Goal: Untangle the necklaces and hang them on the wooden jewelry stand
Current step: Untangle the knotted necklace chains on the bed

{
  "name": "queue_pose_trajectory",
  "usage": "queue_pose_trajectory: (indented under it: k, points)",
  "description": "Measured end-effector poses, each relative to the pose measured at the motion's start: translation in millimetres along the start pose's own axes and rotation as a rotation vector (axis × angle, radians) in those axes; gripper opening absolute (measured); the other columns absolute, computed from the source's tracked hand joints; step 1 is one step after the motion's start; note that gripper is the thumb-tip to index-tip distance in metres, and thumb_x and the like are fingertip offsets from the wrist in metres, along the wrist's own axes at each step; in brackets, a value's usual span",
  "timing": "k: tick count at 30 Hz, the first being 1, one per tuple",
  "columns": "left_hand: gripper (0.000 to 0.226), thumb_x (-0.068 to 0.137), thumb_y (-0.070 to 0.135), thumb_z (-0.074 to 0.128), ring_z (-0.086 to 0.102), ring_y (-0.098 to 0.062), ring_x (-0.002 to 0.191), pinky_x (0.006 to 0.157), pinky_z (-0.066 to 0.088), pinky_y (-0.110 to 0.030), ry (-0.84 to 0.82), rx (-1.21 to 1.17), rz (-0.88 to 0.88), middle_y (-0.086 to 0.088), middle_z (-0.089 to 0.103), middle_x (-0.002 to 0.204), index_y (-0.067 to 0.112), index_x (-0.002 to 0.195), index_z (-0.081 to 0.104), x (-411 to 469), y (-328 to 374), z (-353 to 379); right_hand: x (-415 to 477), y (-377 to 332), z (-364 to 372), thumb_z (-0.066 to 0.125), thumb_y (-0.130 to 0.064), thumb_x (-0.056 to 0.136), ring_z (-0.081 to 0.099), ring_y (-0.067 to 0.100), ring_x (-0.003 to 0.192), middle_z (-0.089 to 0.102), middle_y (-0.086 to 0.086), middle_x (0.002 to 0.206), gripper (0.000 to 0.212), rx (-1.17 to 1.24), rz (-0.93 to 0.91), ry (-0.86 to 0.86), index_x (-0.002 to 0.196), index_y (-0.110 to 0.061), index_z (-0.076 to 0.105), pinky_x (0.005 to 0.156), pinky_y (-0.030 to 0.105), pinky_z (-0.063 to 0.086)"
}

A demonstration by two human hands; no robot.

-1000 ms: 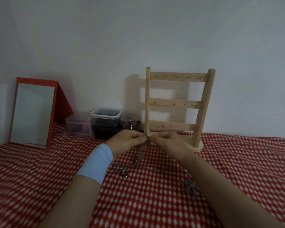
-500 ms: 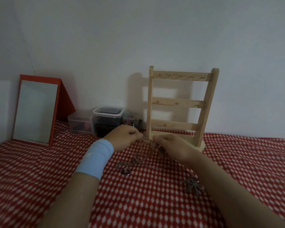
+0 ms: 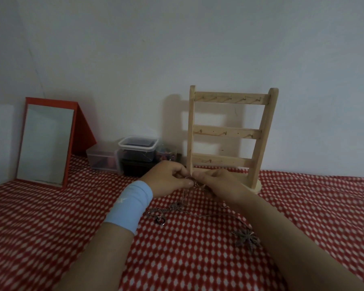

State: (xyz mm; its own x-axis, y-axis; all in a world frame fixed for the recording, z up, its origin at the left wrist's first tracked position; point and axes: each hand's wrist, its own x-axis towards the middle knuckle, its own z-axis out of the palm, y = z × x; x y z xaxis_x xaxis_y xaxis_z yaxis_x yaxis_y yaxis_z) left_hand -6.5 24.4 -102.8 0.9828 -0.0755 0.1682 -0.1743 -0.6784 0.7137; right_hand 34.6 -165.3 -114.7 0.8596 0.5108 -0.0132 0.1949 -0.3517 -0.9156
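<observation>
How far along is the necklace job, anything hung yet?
Done: nothing; the hooks on the wooden jewelry stand look bare. In hand: the left hand and right hand pinch the tangled necklaces between them. Left: freeing the knot, whose ring pendant and star pendant lie on the red checked cloth, then hanging each necklace.

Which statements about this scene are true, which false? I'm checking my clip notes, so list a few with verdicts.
The left hand and right hand both pinch the tangled necklaces in front of the wooden stand. True.
One necklace hangs on the top bar. False: nothing hangs on the stand.
A star-shaped pendant lies on the cloth beside the right forearm. True.
The mirror stands right of the stand. False: it stands left of it.
The left wrist wears a light blue band. True.
</observation>
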Motion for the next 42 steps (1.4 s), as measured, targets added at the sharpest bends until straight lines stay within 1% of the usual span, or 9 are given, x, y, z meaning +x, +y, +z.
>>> queue_pose_trajectory:
  k: [4,10,14,24,31,34,36,38,42]
  points:
    - [0.004,0.083,0.027,0.076,0.066,-0.003,0.087,0.085,0.052,-0.021,0.01,-0.005,0.025,0.013,0.071,0.088,0.028,0.084,0.073,0.0,0.9,-4.3,1.5,3.1,-2.0,0.079,-0.033,0.086,0.074,0.006,0.086,0.08,-0.004,0.092,0.019,0.041,-0.045,0.011,0.094,-0.015,0.082,0.076,0.015,0.053]
    - [0.006,0.085,0.022,0.074,0.066,-0.002,0.084,0.086,0.05,-0.022,-0.037,-0.058,-0.018,0.013,0.07,0.084,0.027,0.083,0.071,-1.2,-3.8,-4.2,1.2,3.0,-1.7,0.072,-0.019,0.093,0.073,0.003,0.088,0.08,-0.006,0.095,0.01,0.038,-0.073,0.036,0.094,-0.019,0.082,0.07,0.007,0.051]
    - [0.001,0.088,0.023,0.07,0.065,-0.006,0.086,0.084,0.05,-0.023,-0.087,-0.068,-0.069,0.009,0.07,0.086,0.022,0.087,0.071,-0.4,-2.0,-1.7,4.0,5.9,1.9,0.074,-0.014,0.091,0.074,0.009,0.094,0.08,-0.005,0.098,0.011,0.066,-0.091,0.054,0.097,-0.018,0.082,0.086,0.021,0.056]
    - [0.017,0.098,0.027,0.056,0.068,-0.006,0.082,0.078,0.051,-0.015,-0.053,-0.057,-0.045,0.005,0.073,0.089,0.021,0.095,0.072,-3.8,1.2,-4.8,-1.1,-0.5,-2.9,0.067,0.002,0.093,0.067,-0.001,0.058,0.079,0.002,0.081,0.015,0.241,-0.129,0.057,0.097,-0.008,0.077,0.054,0.011,0.05]
    - [0.024,0.097,0.02,0.053,0.064,-0.011,0.091,0.083,0.044,-0.023,0.013,-0.211,-0.085,0.0,0.071,0.094,0.018,0.086,0.074,-4.6,9.3,-3.8,2.0,-1.2,-4.7,0.065,-0.014,0.098,0.075,0.009,0.091,0.08,-0.005,0.096,0.017,-0.037,-0.085,0.003,0.1,-0.016,0.081,0.089,0.024,0.057]
    - [0.028,0.097,0.019,0.052,0.063,-0.011,0.089,0.079,0.043,-0.022,0.064,-0.24,-0.09,0.0,0.071,0.089,0.018,0.08,0.073,-3.6,10.2,-2.5,1.5,-3.9,-7.6,0.061,-0.015,0.101,0.065,-0.006,0.062,0.076,-0.01,0.077,0.019,-0.059,-0.05,0.007,0.099,-0.012,0.08,0.062,0.01,0.05]
    - [0.033,0.095,0.02,0.053,0.061,-0.017,0.087,0.088,0.044,-0.03,0.072,-0.369,-0.148,0.0,0.068,0.081,0.021,0.068,0.072,-1.4,9.2,0.4,0.7,-6.3,-9.7,0.057,-0.02,0.103,0.058,-0.006,0.052,0.07,-0.014,0.065,0.023,-0.154,-0.024,-0.004,0.095,-0.015,0.078,0.054,0.011,0.044]
    - [0.036,0.09,0.022,0.056,0.058,-0.02,0.077,0.09,0.044,-0.038,0.104,-0.761,-0.255,-0.003,0.061,0.073,0.017,0.056,0.067,0.5,9.1,4.3,1.0,-5.1,-11.4,0.053,-0.029,0.104,0.059,0.0,0.058,0.071,-0.009,0.07,0.027,-0.269,0.023,-0.013,0.091,-0.023,0.076,0.06,0.019,0.046]
    - [0.039,0.097,0.016,0.044,0.055,-0.017,0.065,0.065,0.05,-0.029,0.164,-1.157,-0.178,-0.008,0.052,0.074,0.012,0.06,0.054,-2.3,12.7,1.4,1.4,-2.9,-11.0,0.048,-0.029,0.104,0.061,0.01,0.064,0.078,0.006,0.095,0.032,-0.133,0.109,-0.005,0.094,-0.013,0.074,0.056,0.022,0.048]
